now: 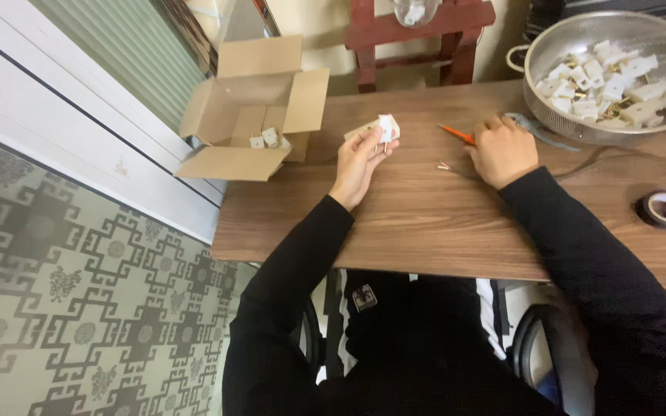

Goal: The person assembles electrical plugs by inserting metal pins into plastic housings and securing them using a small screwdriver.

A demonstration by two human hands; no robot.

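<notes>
Nearest cam: black sleeves, both forearms reaching fwd over the wood-grain surface (425, 223). Roll of black tape (663, 209) lies flat at the right edge, well apart from both hands. Left hand (358, 163) is raised a bit off the surface, fingers clamped on a white plug piece (384, 129) held at the fingertips; a brass prong pokes down from it. Right hand (502, 150) rests knuckles-up, fingers curled together on an orange-handled tool (456, 135); the handle sticks out toward the left hand, long axis running roughly left-right. Tool tip hidden under the hand. Small loose metal pin (444, 166) lies on the surface between the hands, nearer the right one. Plug sits up-left of the tool. Further back: open cardboard box (248, 115) w/ a few white parts inside, left of the left hand. Far right: metal colander (618, 73) full of white plug parts, just beyond the right hand.
</notes>
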